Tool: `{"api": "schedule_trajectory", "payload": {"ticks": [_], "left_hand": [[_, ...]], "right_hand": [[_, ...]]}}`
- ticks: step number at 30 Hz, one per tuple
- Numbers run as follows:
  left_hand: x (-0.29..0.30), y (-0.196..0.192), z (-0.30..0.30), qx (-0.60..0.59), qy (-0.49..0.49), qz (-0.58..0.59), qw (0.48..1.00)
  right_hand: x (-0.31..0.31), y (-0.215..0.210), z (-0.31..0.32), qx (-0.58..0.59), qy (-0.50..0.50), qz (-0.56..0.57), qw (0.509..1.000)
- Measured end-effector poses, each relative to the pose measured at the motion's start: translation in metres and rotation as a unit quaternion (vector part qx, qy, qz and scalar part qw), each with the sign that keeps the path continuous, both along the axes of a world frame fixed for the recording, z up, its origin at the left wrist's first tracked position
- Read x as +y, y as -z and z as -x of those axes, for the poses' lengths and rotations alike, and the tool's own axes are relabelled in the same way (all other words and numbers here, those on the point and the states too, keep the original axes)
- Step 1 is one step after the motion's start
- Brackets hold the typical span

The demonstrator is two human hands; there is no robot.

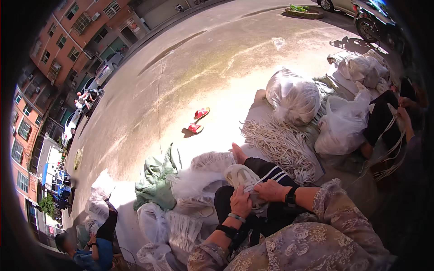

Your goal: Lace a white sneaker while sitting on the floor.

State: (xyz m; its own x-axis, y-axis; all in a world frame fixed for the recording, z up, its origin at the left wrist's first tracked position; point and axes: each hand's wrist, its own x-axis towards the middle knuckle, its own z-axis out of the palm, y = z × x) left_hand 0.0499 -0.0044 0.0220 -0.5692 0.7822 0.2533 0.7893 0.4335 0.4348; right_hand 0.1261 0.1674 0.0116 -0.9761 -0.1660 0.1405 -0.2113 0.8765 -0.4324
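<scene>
On my lap rests a cream-white shoe [238, 175], its opening toward me. My left hand [241, 203] is closed on the shoe's near left side, the fingertips partly hidden. My right hand [270, 191] is closed in a pinch at the shoe's right side, with a white shoelace [258, 182] drawn from between its fingers to the shoe. A large heap of loose white laces [285, 147] lies on a sheet to the right, beyond my knee.
Clear plastic bags [153, 221] and a green sack [158, 183] crowd my left. A full white bag [294, 97] stands beyond the laces. Red slippers [195, 128] lie ahead on the concrete. A person in blue [92, 257] sits far left; another person's hands [403, 114] hold laces at right.
</scene>
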Motion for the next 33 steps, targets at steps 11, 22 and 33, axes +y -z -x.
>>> {"api": "schedule_trajectory", "payload": {"ticks": [11, 22, 33], "left_hand": [[0.022, 0.024, 0.004, 0.054, -0.085, -0.044, 0.994], [0.022, 0.028, 0.004, 0.038, -0.101, -0.035, 0.994], [0.014, 0.018, -0.002, 0.051, -0.107, -0.042, 0.992]], "right_hand": [[0.015, 0.000, 0.014, 0.039, -0.062, -0.036, 0.997], [0.019, 0.001, 0.004, -0.015, 0.019, 0.135, 0.991], [0.012, -0.025, 0.010, -0.058, 0.045, 0.231, 0.970]]}}
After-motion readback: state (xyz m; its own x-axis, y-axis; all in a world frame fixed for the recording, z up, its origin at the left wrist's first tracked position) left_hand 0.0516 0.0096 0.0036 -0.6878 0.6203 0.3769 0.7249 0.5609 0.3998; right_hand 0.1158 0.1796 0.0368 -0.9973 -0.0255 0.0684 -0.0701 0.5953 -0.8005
